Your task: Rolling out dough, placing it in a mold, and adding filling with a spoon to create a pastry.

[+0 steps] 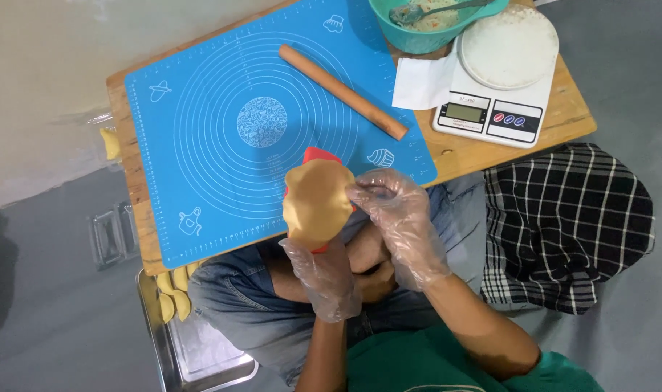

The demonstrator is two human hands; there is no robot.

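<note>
Left hand grasps red mould under dough round | right hand pinches dough edge

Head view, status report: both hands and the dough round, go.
Left hand gloved, grip shut on red mould carrying dough round. Right hand gloved, fingertips pinching the round's edge. Nothing blocking; rolling pin lies apart on blue mat.

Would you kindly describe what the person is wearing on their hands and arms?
Both the left hand and the right hand wear thin, clear, crinkled disposable plastic gloves that end loosely just past the wrists. The forearms are bare below them, and green short sleeves begin near the elbow.
</note>
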